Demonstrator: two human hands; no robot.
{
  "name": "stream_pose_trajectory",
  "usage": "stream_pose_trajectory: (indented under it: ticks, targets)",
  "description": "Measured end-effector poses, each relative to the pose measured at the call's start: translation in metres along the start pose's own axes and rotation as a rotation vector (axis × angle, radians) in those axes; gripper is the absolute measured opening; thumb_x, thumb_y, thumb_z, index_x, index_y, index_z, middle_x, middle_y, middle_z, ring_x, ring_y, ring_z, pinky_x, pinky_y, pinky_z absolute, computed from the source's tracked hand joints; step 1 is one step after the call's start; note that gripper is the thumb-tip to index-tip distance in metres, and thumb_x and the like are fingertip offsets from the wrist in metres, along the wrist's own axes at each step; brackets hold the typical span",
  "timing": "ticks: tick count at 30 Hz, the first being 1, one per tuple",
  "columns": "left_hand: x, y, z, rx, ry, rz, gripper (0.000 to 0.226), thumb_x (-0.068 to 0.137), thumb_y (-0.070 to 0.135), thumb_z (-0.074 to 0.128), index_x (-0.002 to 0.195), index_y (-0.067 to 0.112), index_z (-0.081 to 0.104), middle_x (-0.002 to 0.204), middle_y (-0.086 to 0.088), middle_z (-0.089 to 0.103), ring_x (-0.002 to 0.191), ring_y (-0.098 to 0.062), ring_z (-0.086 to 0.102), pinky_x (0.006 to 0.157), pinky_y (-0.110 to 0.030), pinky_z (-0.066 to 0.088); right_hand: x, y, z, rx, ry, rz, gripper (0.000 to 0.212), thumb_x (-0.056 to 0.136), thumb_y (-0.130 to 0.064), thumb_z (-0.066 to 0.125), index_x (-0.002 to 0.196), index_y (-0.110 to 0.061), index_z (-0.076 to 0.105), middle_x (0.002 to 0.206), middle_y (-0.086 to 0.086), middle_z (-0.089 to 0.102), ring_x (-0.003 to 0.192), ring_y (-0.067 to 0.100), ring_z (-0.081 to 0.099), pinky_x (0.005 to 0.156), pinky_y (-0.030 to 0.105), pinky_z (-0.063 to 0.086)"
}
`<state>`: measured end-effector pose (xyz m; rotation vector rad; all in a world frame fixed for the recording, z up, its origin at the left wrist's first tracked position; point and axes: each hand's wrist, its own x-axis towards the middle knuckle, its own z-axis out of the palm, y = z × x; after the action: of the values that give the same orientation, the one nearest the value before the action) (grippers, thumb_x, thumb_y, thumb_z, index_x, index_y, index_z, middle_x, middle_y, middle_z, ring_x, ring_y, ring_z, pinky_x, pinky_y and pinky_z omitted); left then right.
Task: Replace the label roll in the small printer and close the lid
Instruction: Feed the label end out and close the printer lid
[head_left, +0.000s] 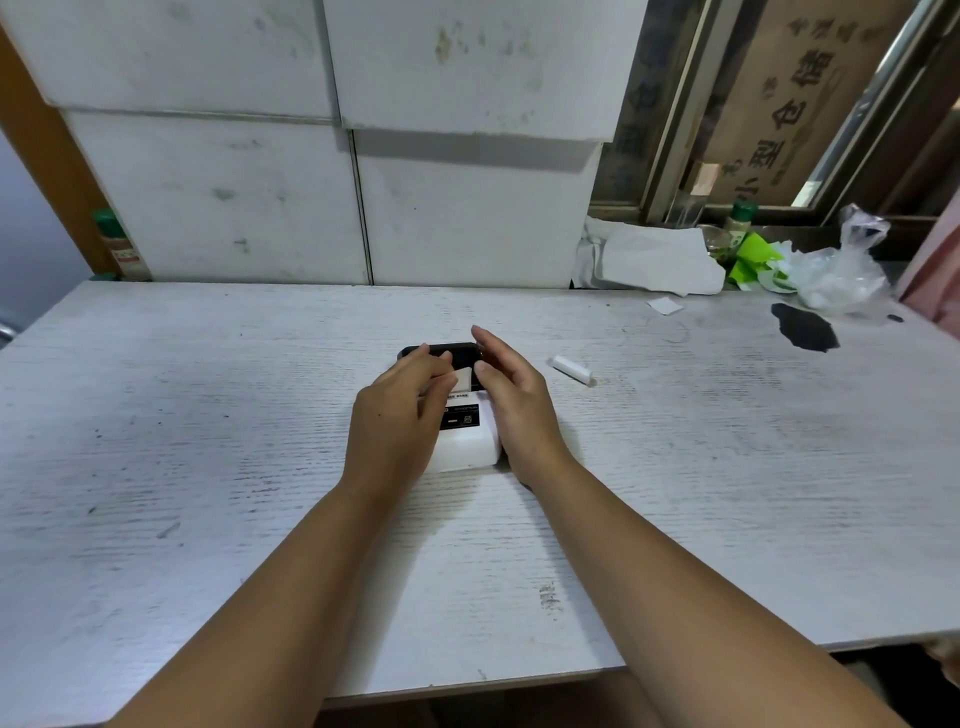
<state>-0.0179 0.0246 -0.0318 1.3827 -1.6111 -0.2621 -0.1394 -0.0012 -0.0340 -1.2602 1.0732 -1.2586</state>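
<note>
A small white printer (470, 447) with a black label on top sits in the middle of the white table (208, 415). Its dark lid (457, 351) stands open at the far end. My left hand (400, 415) rests over the printer's left side, fingers curled at a strip of white label paper (464, 379) in the open compartment. My right hand (511, 405) lies against the printer's right side, fingers spread and reaching towards the lid. Whether the left fingers pinch the paper I cannot tell. A white roll (573, 370) lies on the table to the right of the printer.
White boxes (337, 182) are stacked along the back edge. At the back right lie crumpled white paper (660, 260), green packaging (753, 260), a plastic bag (841, 275), a small paper scrap (665, 305) and a dark stain (805, 332). The table's front edge is near my elbows.
</note>
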Motion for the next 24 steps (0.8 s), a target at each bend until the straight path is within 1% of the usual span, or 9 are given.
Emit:
stream_pose_trajectory:
  ticks: [2,4,8,10,12,17,19,22,24]
  targets:
    - [-0.0002,0.0006,0.0002,-0.003,0.005,0.003,0.012,0.091,0.012,0.057,0.093,0.008,0.068,0.107,0.007,0.070,0.113,0.007,0.043,0.078,-0.006,0.035,-0.0004,-0.0003,0.0004,-0.019,-0.008,-0.012,0.040,0.096,-0.010,0.047,0.134,-0.023,0.055,0.129,-0.008,0.059,0.119,0.003,0.053,0.103,0.021,0.039]
    - [-0.0003,0.0018,0.0001,-0.005,0.010,0.008,0.012,0.091,0.012,0.056,0.090,0.007,0.068,0.101,0.008,0.070,0.107,0.009,0.050,0.076,-0.015,0.038,-0.0006,0.0006,0.0011,-0.039,-0.017,-0.020,0.039,0.097,-0.010,0.046,0.133,-0.022,0.055,0.133,-0.007,0.058,0.124,0.005,0.051,0.107,0.022,0.038]
    - [-0.0002,0.0037,0.0015,0.043,0.006,0.008,0.013,0.091,0.013,0.055,0.085,0.004,0.063,0.093,-0.013,0.071,0.090,-0.017,0.053,0.070,-0.029,0.040,-0.0006,0.0000,0.0010,-0.047,-0.026,-0.019,0.037,0.099,-0.010,0.041,0.132,-0.018,0.056,0.150,-0.001,0.044,0.140,0.008,0.036,0.117,0.028,0.028]
    - [-0.0004,0.0060,0.0011,0.086,0.009,0.008,0.013,0.092,0.015,0.054,0.089,0.008,0.065,0.098,-0.006,0.072,0.087,-0.013,0.060,0.066,-0.026,0.039,-0.0001,-0.0008,0.0011,-0.046,-0.034,-0.013,0.036,0.100,-0.009,0.039,0.130,-0.017,0.057,0.152,-0.002,0.040,0.141,0.008,0.033,0.118,0.027,0.026]
    - [-0.0005,0.0072,0.0011,0.120,0.004,-0.002,0.014,0.093,0.016,0.053,0.093,0.012,0.065,0.108,0.005,0.071,0.100,-0.013,0.062,0.066,-0.019,0.034,0.0002,-0.0007,0.0010,-0.050,-0.041,-0.010,0.036,0.100,-0.009,0.039,0.130,-0.017,0.058,0.152,-0.002,0.040,0.141,0.007,0.033,0.117,0.026,0.026]
    - [0.0014,0.0003,0.0031,0.052,-0.021,-0.079,0.022,0.091,0.018,0.055,0.111,0.017,0.065,0.119,0.005,0.066,0.122,-0.010,0.051,0.088,-0.020,0.036,0.0008,0.0028,0.0025,-0.061,-0.028,-0.012,0.034,0.098,-0.011,0.046,0.127,-0.022,0.059,0.149,-0.001,0.044,0.139,0.007,0.037,0.115,0.029,0.032]
    - [0.0018,-0.0008,0.0029,-0.013,-0.019,-0.069,0.022,0.090,0.016,0.055,0.112,0.016,0.062,0.116,0.005,0.066,0.116,-0.011,0.054,0.088,-0.018,0.037,0.0021,0.0040,0.0037,-0.070,-0.030,-0.011,0.036,0.096,-0.010,0.046,0.126,-0.025,0.060,0.147,0.001,0.048,0.139,0.009,0.038,0.117,0.035,0.031]
    - [0.0010,0.0009,0.0008,-0.121,-0.003,-0.107,0.021,0.094,0.021,0.049,0.114,0.020,0.055,0.106,0.013,0.066,0.089,-0.002,0.057,0.072,-0.006,0.037,0.0020,0.0024,0.0037,-0.075,-0.033,0.002,0.039,0.096,-0.009,0.045,0.127,-0.026,0.059,0.147,0.001,0.048,0.140,0.009,0.037,0.117,0.034,0.030]
    - [0.0002,0.0024,0.0000,-0.198,0.017,-0.159,0.015,0.097,0.026,0.041,0.105,0.025,0.054,0.099,0.018,0.067,0.079,0.005,0.057,0.065,-0.005,0.036,0.0020,0.0009,0.0032,-0.057,-0.036,0.011,0.039,0.095,-0.008,0.046,0.126,-0.026,0.061,0.149,0.001,0.045,0.140,0.009,0.037,0.117,0.034,0.030]
